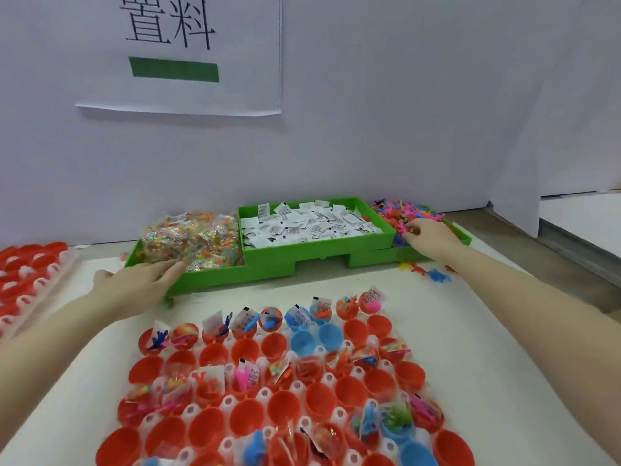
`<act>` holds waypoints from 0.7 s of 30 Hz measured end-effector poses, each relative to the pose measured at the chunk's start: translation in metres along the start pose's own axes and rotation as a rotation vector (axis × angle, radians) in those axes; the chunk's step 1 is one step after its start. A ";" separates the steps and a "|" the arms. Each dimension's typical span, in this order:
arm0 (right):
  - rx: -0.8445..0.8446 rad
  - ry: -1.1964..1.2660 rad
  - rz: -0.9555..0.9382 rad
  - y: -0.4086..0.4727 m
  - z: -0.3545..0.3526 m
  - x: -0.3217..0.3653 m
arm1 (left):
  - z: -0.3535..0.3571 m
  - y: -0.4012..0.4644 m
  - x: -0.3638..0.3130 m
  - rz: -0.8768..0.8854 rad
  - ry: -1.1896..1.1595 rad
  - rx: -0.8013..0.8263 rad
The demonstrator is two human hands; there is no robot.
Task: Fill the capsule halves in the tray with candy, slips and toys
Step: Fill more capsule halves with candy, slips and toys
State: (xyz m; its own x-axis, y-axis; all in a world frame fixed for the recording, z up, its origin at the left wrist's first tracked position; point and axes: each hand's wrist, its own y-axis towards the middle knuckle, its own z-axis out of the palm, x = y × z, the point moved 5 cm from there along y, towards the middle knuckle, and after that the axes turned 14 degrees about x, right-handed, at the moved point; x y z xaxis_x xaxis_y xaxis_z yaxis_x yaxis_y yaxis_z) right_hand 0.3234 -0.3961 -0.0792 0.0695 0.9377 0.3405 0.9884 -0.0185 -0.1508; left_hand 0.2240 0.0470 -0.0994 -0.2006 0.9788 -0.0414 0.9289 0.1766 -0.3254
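From the head view, a clear tray (304,423) of capsule halves (285,406) lies on the white table (470,331) close to the person. Most halves are red, a few blue. Some already carry a candy packet, a paper slip or a small toy, chiefly along the far row and at the near right; many in the middle rows hold nothing.

Beyond the tray stands a green bin (268,264) with three compartments. The left one holds wrapped candy (191,238), the middle one white slips (309,223), the right one a heap of bright plastic toys (403,210).

The left hand (134,284) lies at the front edge of the candy compartment, fingers straight and touching the packets, its grip released. The right hand (428,235) reaches into the toy compartment, fingertips curled and pinching among the toys.

A few loose toys (433,272) lie on the table just beside the bin's right end. A second tray of red halves (27,277) sits at far left. A paper sign (178,55) hangs on the wall behind.
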 end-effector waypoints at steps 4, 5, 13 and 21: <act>-0.022 0.013 0.005 0.017 -0.006 0.005 | -0.005 0.008 0.007 0.025 -0.085 -0.209; -0.031 0.046 0.015 0.019 -0.007 0.005 | -0.005 0.009 0.010 0.024 -0.172 -0.219; -0.161 -0.107 -0.036 0.014 -0.008 0.006 | -0.008 -0.001 0.023 0.190 -0.351 -0.425; -0.202 0.199 -0.043 0.015 -0.005 0.009 | -0.018 -0.013 0.016 0.234 -0.283 -0.638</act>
State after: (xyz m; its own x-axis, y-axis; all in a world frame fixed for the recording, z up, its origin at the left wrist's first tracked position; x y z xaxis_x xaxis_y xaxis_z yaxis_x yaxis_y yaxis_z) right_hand 0.3393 -0.3898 -0.0736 0.0319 0.8530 0.5210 0.9965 -0.0672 0.0490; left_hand 0.2142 0.0626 -0.0786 0.0327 0.9492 -0.3129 0.9403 0.0769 0.3317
